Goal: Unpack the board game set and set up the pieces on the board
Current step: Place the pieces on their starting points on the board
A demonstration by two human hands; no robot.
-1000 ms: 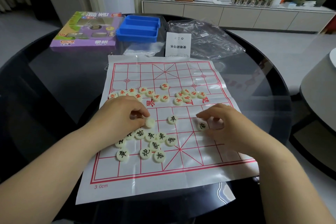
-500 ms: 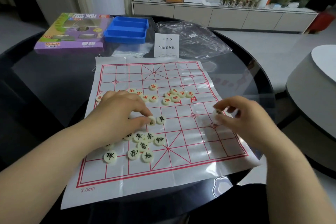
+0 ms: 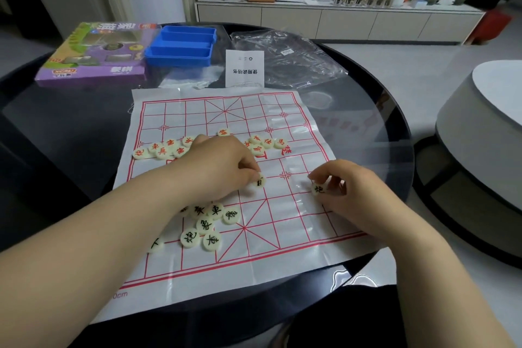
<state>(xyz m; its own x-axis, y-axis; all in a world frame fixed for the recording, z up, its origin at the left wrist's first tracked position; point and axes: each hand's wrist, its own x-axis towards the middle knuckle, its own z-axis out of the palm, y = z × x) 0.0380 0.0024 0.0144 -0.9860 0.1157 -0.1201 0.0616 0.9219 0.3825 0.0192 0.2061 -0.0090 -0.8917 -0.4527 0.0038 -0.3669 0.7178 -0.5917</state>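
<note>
Plastic sheeting, thin, glossy and creased along its folds, forms the board [image 3: 296, 234], which is spread flat on a round, dark glass table [image 3: 70, 127]. A red grid is printed on it. Round, cream-coloured pieces are scattered over the sheet. The red-lettered pieces [image 3: 166, 148] are strung loosely across the middle band. The black-lettered pieces [image 3: 209, 226] are bunched at the lower left, some hidden under the left forearm.

The left hand [image 3: 217, 167] is curled over the middle of the board, and a black-lettered disc [image 3: 259, 180] is pinched between its thumb and forefinger. The disc is tilted, and whether it touches the sheet cannot be told. The right hand [image 3: 347, 192] is curled near the board's right edge, and a second disc [image 3: 319, 189], also black-lettered, is gripped at its fingertips with its face showing.

Beyond the board, a folded paper leaflet [image 3: 244, 68], a crumpled clear bag [image 3: 288, 59], a blue moulded tray [image 3: 180, 46] with long compartments and a flat purple cardboard box [image 3: 96, 56] are laid along the table's far side.
</note>
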